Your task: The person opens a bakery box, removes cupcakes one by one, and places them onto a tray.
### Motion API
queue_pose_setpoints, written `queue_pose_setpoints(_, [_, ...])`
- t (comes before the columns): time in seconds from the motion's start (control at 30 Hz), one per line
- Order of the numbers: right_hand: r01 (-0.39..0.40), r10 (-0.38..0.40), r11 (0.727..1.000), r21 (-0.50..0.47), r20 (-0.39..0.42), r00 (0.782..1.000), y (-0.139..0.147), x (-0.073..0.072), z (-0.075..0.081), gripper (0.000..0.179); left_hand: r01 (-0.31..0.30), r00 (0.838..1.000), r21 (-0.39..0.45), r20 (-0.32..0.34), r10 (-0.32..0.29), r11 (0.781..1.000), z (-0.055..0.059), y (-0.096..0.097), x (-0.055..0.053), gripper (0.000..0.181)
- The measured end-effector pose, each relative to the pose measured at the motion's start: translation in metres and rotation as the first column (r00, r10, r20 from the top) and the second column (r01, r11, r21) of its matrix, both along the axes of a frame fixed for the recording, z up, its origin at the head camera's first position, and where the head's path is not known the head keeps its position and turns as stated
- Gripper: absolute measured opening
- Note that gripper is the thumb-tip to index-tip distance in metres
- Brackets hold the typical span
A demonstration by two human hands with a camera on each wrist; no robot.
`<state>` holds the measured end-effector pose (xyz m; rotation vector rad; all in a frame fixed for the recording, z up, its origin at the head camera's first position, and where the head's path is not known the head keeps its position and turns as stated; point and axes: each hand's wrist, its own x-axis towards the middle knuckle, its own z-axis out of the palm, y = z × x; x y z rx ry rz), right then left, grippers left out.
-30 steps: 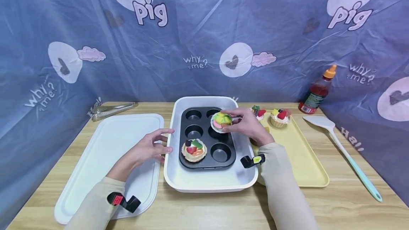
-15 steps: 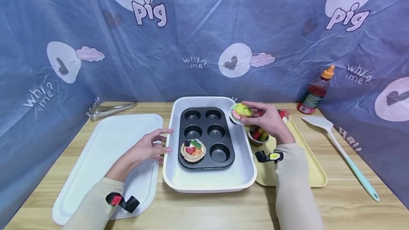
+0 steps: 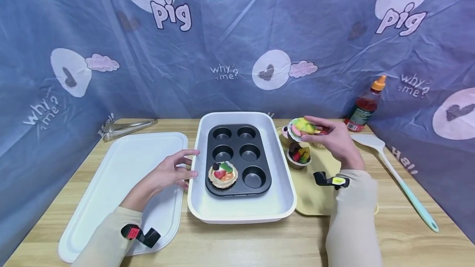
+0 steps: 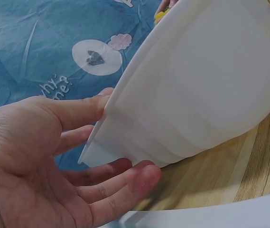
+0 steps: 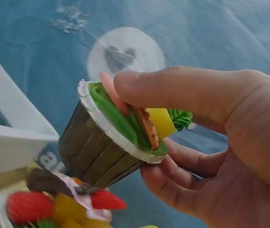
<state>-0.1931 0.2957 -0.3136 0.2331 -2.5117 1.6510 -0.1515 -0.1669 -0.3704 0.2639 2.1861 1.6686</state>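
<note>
My right hand (image 3: 335,137) pinches a toy cupcake (image 3: 301,129) by its top, thumb on one side and fingers on the other. In the right wrist view this cupcake (image 5: 104,137) is tilted, with a brown cup, white rim, green cream and yellow and pink pieces. It hangs over the yellow tray (image 3: 315,197). My left hand (image 3: 172,172) touches the left rim of the white tub (image 3: 243,213) with loosely extended fingers (image 4: 120,194). Inside the tub lies a dark muffin pan (image 3: 237,190), a fruit tart (image 3: 222,175) in its near-left cup.
On the yellow tray, a fruit cupcake (image 3: 299,155) stands below the held one, others partly hidden behind the hand. A white tray (image 3: 122,184) lies left, metal tongs (image 3: 128,129) behind it. A spatula (image 3: 397,174) and red sauce bottle (image 3: 365,108) are at right.
My right hand has carried the cupcake from above the muffin pan rightward, past the tub's rim, to over the yellow tray. The left hand stays at the tub's rim.
</note>
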Motion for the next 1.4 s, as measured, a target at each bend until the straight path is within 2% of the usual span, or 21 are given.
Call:
queue_pose_setpoints(0.07, [0.005, -0.005, 1.0, -0.012, 0.008, 1.0, 0.007, 0.002, -0.001, 0.067, 0.001, 1.0, 0.001, 0.0, -0.001, 1.0, 0.0, 0.0, 0.0, 0.073])
queue_pose_setpoints(0.23, [0.045, -0.046, 0.999, 0.029, 0.009, 0.999, 0.022, 0.006, -0.004, 0.066, 0.002, 1.0, 0.004, -0.002, -0.002, 1.0, 0.0, 0.0, 0.0, 0.073])
queue_pose_setpoints(0.4, [0.056, -0.055, 0.998, -0.038, 0.035, 0.998, 0.033, 0.009, -0.008, 0.066, -0.001, 1.0, 0.003, 0.001, 0.001, 1.0, 0.001, 0.001, 0.001, 0.072])
queue_pose_setpoints(0.57, [0.097, -0.099, 0.995, 0.03, 0.054, 0.994, 0.044, 0.014, -0.01, 0.065, -0.006, 1.0, -0.006, -0.001, 0.006, 1.0, 0.002, 0.002, 0.002, 0.071])
queue_pose_setpoints(0.8, [0.061, -0.064, 0.995, 0.084, 0.029, 0.998, 0.058, 0.017, -0.018, 0.063, -0.005, 1.0, -0.005, -0.005, 0.005, 1.0, 0.001, 0.002, 0.002, 0.07])
queue_pose_setpoints(0.9, [0.029, -0.031, 0.998, 0.051, 0.035, 0.999, 0.062, 0.017, -0.022, 0.063, -0.003, 1.0, -0.004, -0.003, 0.003, 1.0, 0.001, 0.002, 0.002, 0.07])
queue_pose_setpoints(1.03, [0.018, -0.021, 0.999, 0.051, 0.062, 0.998, 0.067, 0.018, -0.025, 0.064, -0.003, 1.0, -0.006, 0.001, 0.003, 1.0, 0.001, 0.001, 0.002, 0.072])
queue_pose_setpoints(1.17, [0.023, -0.033, 0.993, 0.115, 0.087, 0.996, 0.07, 0.018, -0.028, 0.065, -0.006, 1.0, -0.013, 0.003, 0.007, 1.0, 0.001, 0.002, 0.002, 0.072])
queue_pose_setpoints(1.4, [0.006, -0.03, 0.986, 0.168, 0.14, 0.99, 0.074, 0.018, -0.03, 0.072, -0.005, 1.0, -0.014, 0.003, 0.005, 1.0, 0.002, 0.002, 0.002, 0.071])
